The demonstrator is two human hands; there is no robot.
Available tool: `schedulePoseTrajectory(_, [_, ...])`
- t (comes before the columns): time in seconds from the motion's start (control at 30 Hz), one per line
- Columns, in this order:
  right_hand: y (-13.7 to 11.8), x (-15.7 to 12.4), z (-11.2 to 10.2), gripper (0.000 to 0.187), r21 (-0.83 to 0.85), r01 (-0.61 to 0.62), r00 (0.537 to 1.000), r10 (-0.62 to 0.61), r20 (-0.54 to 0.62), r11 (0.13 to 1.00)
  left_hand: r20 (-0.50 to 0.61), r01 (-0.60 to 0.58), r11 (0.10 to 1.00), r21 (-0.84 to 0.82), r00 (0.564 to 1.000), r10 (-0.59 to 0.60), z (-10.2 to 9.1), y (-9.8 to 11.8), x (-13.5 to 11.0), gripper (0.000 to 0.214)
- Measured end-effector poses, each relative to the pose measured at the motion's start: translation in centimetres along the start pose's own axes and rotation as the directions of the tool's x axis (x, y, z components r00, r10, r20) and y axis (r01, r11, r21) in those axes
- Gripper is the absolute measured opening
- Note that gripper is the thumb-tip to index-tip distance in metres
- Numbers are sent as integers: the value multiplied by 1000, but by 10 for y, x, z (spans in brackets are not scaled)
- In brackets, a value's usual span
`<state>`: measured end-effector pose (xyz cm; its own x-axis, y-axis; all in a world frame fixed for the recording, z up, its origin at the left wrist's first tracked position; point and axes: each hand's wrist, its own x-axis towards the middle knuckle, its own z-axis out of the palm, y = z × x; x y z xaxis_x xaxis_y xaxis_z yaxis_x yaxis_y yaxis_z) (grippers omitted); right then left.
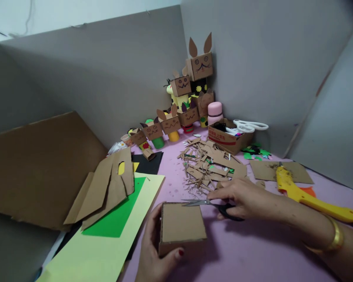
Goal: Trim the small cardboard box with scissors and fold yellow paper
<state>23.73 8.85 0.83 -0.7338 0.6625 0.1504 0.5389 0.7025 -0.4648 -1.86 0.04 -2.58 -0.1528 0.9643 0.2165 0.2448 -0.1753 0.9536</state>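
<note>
My left hand [157, 250] is wrapped round the left side of a small cardboard box [182, 222], thumb on its near face. The top of the box is a flat square panel with cut edges. In my right hand [238, 197] is a pair of scissors [204, 202] with black handles. Their blades point left and lie over the far edge of the box top, slightly parted. I cannot tell whether the blades touch the cardboard. Beyond the scissors lies a heap of cardboard scraps [207, 164].
A yellow glue gun [314, 199] rests on the right near a cardboard piece [260, 172]. Coloured paper [106, 243] and cardboard sheets [97, 196] lie left. Several cardboard animal figures [170, 124] stand at the back, beside a pink flask [215, 112] and a box [228, 141] holding white scissors [247, 126].
</note>
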Motion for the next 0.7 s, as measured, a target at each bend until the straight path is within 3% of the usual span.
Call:
schedulePoseTrajectory(0.17, [1,0,0,27,-34,21,999,-21,-27,999,-97,16,998,-55,995,-21,9,5,-4,85])
schedulePoseTrajectory(0.37, [0,-1,0,30,-59,26,999,-29,-42,998,-115,-7,1000,-2,993,7,5,6,-3,86])
schedulePoseTrajectory(0.57, [-2,-1,-1,27,-62,44,997,-48,-57,997,-37,-21,997,76,999,24,-2,5,0,90])
schedulePoseTrajectory(0.7, [0,-2,-1,23,-22,83,995,-84,-61,996,-88,-4,1000,23,996,6,2,8,-2,91])
